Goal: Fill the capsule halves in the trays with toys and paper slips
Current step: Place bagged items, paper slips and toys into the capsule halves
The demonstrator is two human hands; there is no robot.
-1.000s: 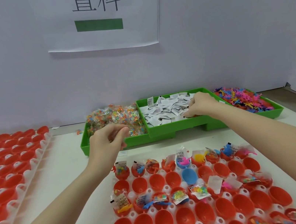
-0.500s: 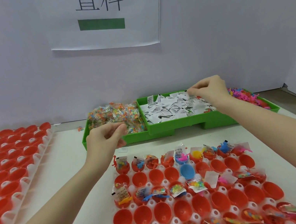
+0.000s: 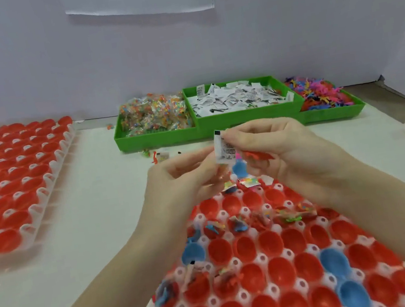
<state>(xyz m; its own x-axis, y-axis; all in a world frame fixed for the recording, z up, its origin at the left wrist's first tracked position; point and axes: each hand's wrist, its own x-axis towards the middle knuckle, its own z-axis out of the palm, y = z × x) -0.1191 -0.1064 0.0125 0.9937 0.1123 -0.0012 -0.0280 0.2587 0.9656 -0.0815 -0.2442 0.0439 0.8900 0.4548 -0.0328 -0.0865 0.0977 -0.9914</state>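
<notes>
Hands meet above the near tray (image 3: 235, 298) of capsule halves (image 3: 245, 248). The right hand (image 3: 289, 155) pinches a white paper slip (image 3: 224, 149) between thumb and forefinger, with a red toy (image 3: 257, 156) tucked under its curled fingers. The left hand (image 3: 182, 183) curls in beside it, fingertips at the slip's lower edge; whether it truly grips anything, I cannot tell. Below them, most red halves sit bare, a few blue ones (image 3: 335, 263) among them, and some rows already carry toys and slips. At the back, a green bin (image 3: 248, 116) holds more slips, flanked by bagged toys (image 3: 154, 115) on the left and loose coloured toys (image 3: 319, 93) on the right. Far left lies a second tray (image 3: 48, 177) of red halves.
</notes>
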